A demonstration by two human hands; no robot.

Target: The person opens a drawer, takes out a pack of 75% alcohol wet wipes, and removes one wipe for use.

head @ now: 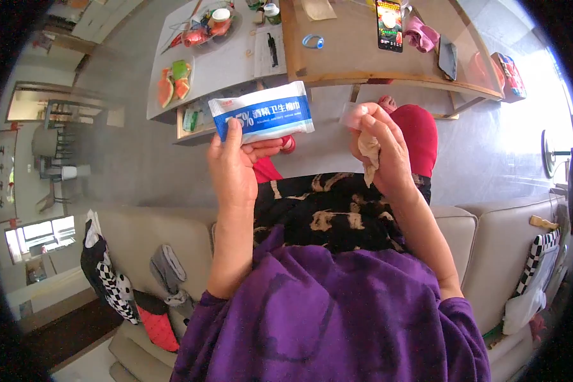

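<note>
My left hand [235, 160] holds a blue and white packet of alcohol wipes [272, 112], thumb on its printed face and fingers beneath. To the right, my right hand [384, 148] pinches a small translucent piece of plastic film [349, 116] between thumb and fingertips. A crumpled beige tissue or wipe [370, 155] is also held in that hand, hanging below the thumb. Both hands are raised above my lap, in front of the tables, and do not touch each other.
Ahead, a white table [210, 67] bears watermelon pieces [166, 88] and a bowl [215, 28]; its drawer [205, 126] stands partly open. The brown table [334, 62] holds a lit phone [389, 24], a pink cloth [421, 34], a dark phone [447, 57] and a blue ring-shaped item [313, 41]. Sofa cushions [458, 229] lie at both sides.
</note>
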